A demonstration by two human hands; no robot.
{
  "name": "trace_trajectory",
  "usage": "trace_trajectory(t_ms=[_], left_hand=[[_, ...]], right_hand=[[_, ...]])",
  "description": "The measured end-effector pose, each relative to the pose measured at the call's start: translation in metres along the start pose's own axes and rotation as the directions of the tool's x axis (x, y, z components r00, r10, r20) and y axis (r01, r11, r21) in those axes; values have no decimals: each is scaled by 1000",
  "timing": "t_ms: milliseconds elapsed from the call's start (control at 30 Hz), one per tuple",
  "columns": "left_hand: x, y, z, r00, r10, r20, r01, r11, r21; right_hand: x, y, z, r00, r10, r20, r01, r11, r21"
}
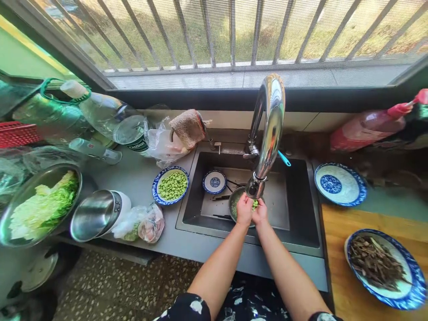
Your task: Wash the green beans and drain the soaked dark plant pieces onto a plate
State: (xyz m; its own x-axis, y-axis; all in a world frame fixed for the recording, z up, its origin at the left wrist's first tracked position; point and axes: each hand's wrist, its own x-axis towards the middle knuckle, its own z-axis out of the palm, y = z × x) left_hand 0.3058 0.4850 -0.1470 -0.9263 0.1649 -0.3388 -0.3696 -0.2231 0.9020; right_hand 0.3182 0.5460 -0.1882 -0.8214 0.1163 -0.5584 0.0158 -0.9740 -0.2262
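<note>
At frame centre, your left hand [244, 209] and right hand [260, 212] pinch small, wet, slippery beans [255, 204] under the tap [267, 133]; cup them loosely over the bowl [234, 206].

Pale green beans [172, 185] fill a blue-rimmed bowl [157, 185] at the grey counter's [133, 176] sink edge; a blue-and-white patterned plate [339, 184] lies right of the dark sink [297, 232]. Brown strips [374, 261] top a blue-rimmed plate [414, 290] on the orange-brown wooden board [337, 267]. A pink bottle [366, 127] leans at the back edge.

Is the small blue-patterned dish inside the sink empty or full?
Empty. The small dish in the sink shows its whole white inside and blue centre pattern, with no food on it.
</note>
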Motion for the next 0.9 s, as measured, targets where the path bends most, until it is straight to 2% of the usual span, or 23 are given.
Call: trace_trajectory(t_ms=[100, 167, 233, 333, 433, 500, 633, 733, 800, 900], left_hand=[[-6, 12, -6, 988, 155, 22, -155, 957, 245], [-10, 22, -10, 958, 276, 72, -275, 825, 493], [-12, 28, -12, 930, 318, 185, -356, 647, 674], [-13, 33, -12, 920, 214, 329, -393, 488, 780], [-10, 34, -10, 947, 104, 305, -320, 403, 857], [-9, 33, -10, 959, 80, 271, -280, 381, 881], [-9, 31, -11, 946, 158, 282, -323, 450, 832], [-10, 27, -13, 931, 246, 271, -366, 583, 726], [-8, 23, -14, 958, 225, 176, -285, 733, 618], [-4, 20, -16, 993, 111, 27, -113, 925, 364]], right_hand=[[-4, -3, 4, 1000, 10, -22, -9, 999, 52], [-7, -5, 6, 1000, 23, -20, -21, 996, 84], [-10, -7, 6, 999, 40, -5, -39, 993, 107], [-14, -8, 6, 999, 47, 21, -49, 995, 92], [-17, -8, 9, 1000, 18, 21, -19, 997, 73], [-18, -8, 11, 1000, 4, 18, -5, 998, 70], [-22, -9, 17, 1000, -10, 13, 9, 996, 86], [-24, -12, 20, 1000, -18, 1, 18, 995, 99], [-26, -14, 21, 1000, -19, -1, 19, 994, 104], [-29, -17, 22, 1000, 3, 14, -5, 994, 112]])
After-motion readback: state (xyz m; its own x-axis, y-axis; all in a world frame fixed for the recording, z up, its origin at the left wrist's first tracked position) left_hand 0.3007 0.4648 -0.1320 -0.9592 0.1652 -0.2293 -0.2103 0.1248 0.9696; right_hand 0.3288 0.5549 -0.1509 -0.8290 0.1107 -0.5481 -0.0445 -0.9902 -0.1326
